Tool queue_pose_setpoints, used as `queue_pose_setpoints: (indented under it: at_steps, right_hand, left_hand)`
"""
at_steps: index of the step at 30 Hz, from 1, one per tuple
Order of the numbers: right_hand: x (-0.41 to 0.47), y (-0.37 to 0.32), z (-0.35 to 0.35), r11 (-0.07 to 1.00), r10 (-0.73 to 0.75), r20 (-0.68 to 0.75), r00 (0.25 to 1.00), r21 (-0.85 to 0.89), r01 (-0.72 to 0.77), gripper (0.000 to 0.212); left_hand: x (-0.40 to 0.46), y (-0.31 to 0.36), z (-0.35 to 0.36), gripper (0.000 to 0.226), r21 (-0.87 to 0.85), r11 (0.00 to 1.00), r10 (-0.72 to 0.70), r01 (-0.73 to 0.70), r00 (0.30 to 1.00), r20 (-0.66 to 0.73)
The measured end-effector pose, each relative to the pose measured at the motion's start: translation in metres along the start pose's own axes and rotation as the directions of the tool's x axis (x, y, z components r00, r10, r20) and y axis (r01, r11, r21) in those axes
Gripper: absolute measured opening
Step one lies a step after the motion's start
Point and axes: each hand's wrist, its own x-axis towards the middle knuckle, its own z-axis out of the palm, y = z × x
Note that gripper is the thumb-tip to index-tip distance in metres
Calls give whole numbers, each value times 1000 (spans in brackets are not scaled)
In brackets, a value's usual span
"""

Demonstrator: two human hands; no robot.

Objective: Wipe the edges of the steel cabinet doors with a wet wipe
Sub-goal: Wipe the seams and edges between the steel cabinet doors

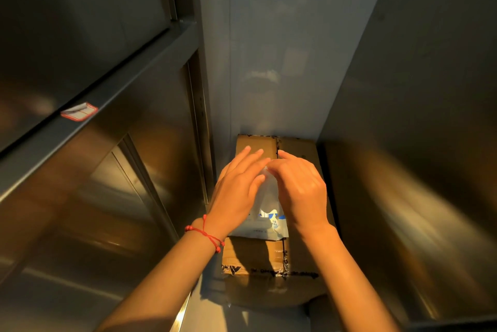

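A white wet-wipe pack (265,220) with blue print lies on a cardboard box (271,259). My left hand (238,189) rests flat on the pack's left side, fingers straight. My right hand (298,186) is over the pack's top, its fingers curled and pinching a white wipe (267,178) that rises from the pack between my two hands. Steel cabinet doors (88,197) stand at the left, and another steel door surface (419,170) at the right.
The box sits in a narrow gap between the steel cabinets, against a pale grey wall panel (269,49). A small red-bordered label (79,111) is stuck on the left cabinet's horizontal rail. A red string bracelet (207,234) is on my left wrist.
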Motion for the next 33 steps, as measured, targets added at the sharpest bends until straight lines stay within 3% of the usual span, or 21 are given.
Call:
queue_pose_setpoints:
  at_steps: [6,9,15,24,28,33]
  right_hand:
    - [2,-16,-23,1000,-9,19,1000,24,9,4]
    - [0,-22,-33,1000,3,53,999,31,-4,15]
    - [-3,-33,-55,999,30,101,994,17,-32,22]
    - [9,-63,-78,991,127,152,980,32,-133,29]
    - [16,-66,-91,990,116,155,981,61,-127,20]
    - [27,-74,-105,985,146,152,978,70,-157,20]
  left_hand:
    - [-8,14,-21,18,-19,1000,6,-6,999,-45]
    - [-13,22,-31,12,-11,1000,-19,19,998,-58]
    - [-23,33,-51,10,16,998,-54,55,994,-91]
    - [-32,61,-76,10,63,997,48,-42,994,-101]
    - [-34,74,-86,4,105,990,110,-97,986,-124]
    - [-42,84,-95,11,0,999,46,-46,990,-136]
